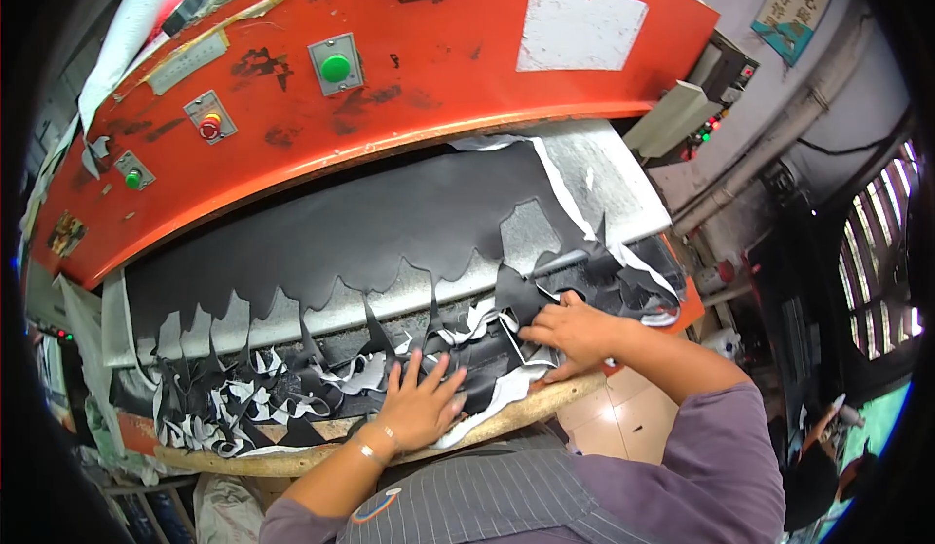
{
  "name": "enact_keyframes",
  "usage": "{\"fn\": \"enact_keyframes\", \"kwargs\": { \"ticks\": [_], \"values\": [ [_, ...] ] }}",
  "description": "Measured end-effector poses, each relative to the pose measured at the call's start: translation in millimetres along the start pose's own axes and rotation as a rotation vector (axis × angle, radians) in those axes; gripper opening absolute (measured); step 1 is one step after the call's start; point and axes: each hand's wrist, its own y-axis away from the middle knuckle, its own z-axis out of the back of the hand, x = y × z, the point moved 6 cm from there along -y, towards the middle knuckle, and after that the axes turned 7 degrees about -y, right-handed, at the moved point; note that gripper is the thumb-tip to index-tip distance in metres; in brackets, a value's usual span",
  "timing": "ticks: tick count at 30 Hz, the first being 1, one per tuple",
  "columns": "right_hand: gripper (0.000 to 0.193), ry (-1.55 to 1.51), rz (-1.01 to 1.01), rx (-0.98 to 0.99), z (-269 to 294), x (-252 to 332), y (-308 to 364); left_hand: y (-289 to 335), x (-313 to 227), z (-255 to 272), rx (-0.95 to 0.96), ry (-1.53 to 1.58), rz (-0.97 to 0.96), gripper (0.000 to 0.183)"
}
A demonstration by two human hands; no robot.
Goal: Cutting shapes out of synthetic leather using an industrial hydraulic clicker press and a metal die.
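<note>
Tangled scraps (229, 403) are strewn at left along the jagged edge of a black sheet (341, 223) on a silver table (616, 182); if these are tugged, the sheet could be dragged askew. At centre, the left hand (414, 408) is splayed over dark strips (487, 369), apart from the right hand (573, 335), curled at a black offcut (519, 293); whether gripped cannot be told. Illegible print is borne by a pale label (188, 63), upper left; characters by a turquoise sign (797, 10), upper right.
</note>
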Motion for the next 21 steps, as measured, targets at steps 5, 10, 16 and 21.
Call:
{"fn": "enact_keyframes", "kwargs": {
  "ticks": [5, 10, 16, 21],
  "values": [
    [0.057, -0.444, 0.093, 0.251, 28.7, 14.1, 36.1, 66.8, -9.5, 19.9, 0.112, 0.21, -0.073, 0.062],
    [0.054, -0.564, 0.235, 0.266, 100.6, 28.2, 20.2, 69.0, 22.2, 92.6, -0.487, 0.592, 0.258, 0.036],
    [0.054, 0.077, 0.111, -0.461, 94.5, -15.8, -109.3, -29.2, 49.5, 105.7, -0.784, 0.491, 0.258, 0.052],
    [0.063, 0.089, 0.099, -0.455, 67.0, -55.2, -148.4, -87.9, 63.4, 83.3, -0.766, 0.269, 0.302, 0.08]
  ]
}}
